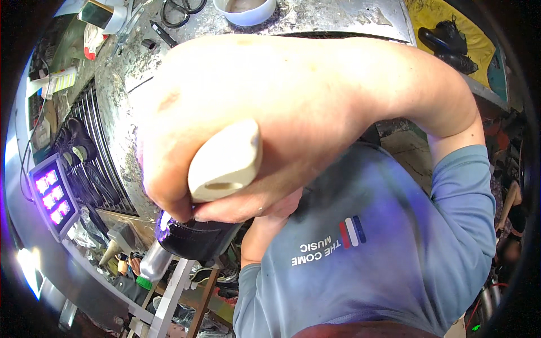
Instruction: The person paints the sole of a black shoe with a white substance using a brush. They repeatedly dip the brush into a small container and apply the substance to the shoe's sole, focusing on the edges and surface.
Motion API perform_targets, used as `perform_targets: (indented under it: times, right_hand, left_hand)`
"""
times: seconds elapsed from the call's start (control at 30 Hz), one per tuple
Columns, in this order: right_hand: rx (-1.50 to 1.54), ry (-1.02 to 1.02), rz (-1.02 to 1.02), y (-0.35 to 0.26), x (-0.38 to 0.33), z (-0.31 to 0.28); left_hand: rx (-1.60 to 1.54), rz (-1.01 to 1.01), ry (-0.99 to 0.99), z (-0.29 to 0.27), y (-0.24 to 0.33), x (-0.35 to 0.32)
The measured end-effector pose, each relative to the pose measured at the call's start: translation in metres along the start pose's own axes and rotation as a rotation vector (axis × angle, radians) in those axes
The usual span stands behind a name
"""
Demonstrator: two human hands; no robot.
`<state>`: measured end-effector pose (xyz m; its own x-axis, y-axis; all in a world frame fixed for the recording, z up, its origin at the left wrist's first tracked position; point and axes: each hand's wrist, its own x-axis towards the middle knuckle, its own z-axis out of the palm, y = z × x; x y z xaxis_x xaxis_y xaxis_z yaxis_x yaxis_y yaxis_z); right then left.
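Observation:
My right hand point(186, 141) reaches across the upper middle from the right, large and close to the view. Its fingers are wrapped round a smooth cream piece point(225, 163), blunt at one end with an oval recess; its exact kind does not show. Just under the fingertips is a black shoe-like piece point(197, 239) with a stitched edge and a purple sheen. Whether the two pieces are joined cannot be seen. My left hand point(284, 205) lies behind the right one, close to the black piece, its fingers hidden. A silvery rounded part point(156, 262) stands below the black piece.
A worn metal bench point(338, 17) bears a white bowl point(248, 12), scissors point(181, 12) and a dark pen-like tool point(162, 34). At left are a purple-lit lamp panel point(53, 194) and a barred rack point(101, 146). Black shoes point(448, 42) lie on yellow cloth. Another person's hands point(129, 265) show lower left.

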<state>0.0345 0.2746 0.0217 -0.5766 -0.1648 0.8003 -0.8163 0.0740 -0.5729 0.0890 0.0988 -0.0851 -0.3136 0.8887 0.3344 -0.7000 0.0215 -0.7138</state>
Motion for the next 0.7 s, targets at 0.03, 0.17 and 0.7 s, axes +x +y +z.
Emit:
perform_targets:
  times: [0.03, 0.17, 0.7]
  right_hand:
    - [0.002, 0.006, -0.004, 0.0, -0.001, 0.002]
    - [0.058, -0.06, 0.01, 0.002, -0.005, -0.002]
    - [0.072, -0.272, 0.239, 0.008, -0.004, -0.029]
  left_hand:
    - [-0.019, 0.0, -0.028, -0.001, -0.002, 0.002]
    - [-0.136, 0.052, -0.214, -0.009, -0.019, 0.016]
    - [0.078, -0.108, -0.081, 0.005, 0.007, -0.003]
